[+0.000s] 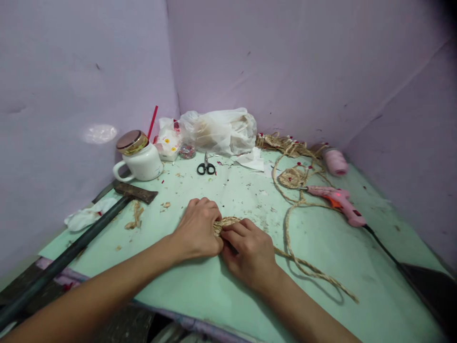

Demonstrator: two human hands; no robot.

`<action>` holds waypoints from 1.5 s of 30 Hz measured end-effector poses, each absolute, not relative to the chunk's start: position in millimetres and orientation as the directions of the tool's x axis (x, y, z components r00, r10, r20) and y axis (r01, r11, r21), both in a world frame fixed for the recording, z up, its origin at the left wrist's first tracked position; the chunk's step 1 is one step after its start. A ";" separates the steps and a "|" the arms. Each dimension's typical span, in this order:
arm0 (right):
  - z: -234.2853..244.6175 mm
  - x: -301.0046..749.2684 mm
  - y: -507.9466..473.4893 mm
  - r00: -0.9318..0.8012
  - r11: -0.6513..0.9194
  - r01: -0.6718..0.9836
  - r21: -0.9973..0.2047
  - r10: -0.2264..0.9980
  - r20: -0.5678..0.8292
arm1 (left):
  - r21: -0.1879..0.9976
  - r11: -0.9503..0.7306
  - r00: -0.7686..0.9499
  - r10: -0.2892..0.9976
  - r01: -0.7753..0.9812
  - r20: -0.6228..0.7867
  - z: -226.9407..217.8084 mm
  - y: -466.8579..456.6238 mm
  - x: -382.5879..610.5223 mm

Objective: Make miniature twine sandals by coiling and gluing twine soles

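Between my two hands lies a coil of braided straw rope point(228, 221), partly hidden by my fingers. My left hand point(201, 227) is closed on its left side, thumb toward me. On the right side my right hand point(250, 250) grips the same coil with bent fingers. From under the right hand a loose rope tail point(317, 272) runs right across the table. Another coiled piece of rope point(291, 178) with red pins sits farther back. A pink hot glue gun point(339, 202) rests near it, its nozzle by the rope.
A hammer point(134, 192) with a long dark handle lies at left, near a white lidded mug point(144, 163). Small scissors point(206, 166), a plastic bag point(228, 131) and a pink thread spool point(335, 162) stand toward the wall. Scraps litter the green tabletop point(171, 286).
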State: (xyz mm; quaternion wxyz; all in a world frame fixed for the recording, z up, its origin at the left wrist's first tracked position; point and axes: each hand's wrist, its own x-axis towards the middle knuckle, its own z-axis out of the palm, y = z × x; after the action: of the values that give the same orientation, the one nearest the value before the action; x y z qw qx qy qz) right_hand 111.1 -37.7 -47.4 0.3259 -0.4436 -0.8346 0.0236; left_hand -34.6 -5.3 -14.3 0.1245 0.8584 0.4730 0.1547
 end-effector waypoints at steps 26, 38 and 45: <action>-7.0 168.9 -30.6 0.246 0.371 0.635 -0.677 0.734 0.633 | 0.023 -0.479 0.431 0.809 0.878 0.400 11.5 0.1 -65.0; 3.3 183.9 -27.8 0.462 0.251 0.674 -0.695 0.591 0.661 | 0.362 -0.638 0.224 0.650 0.680 0.726 -18.0 -3.6 -54.6; 10.7 287.3 -6.6 0.579 -0.497 0.792 -0.354 0.795 0.182 | 0.267 -0.664 0.235 0.565 0.698 0.791 -23.9 -2.7 -57.2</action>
State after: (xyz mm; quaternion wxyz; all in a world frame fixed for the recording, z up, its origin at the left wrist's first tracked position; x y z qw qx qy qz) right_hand 287.3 -6.6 10.7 0.2032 -0.8651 -0.4586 0.0028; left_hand -57.2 -2.7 -23.9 -0.0709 0.7827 0.4034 0.4687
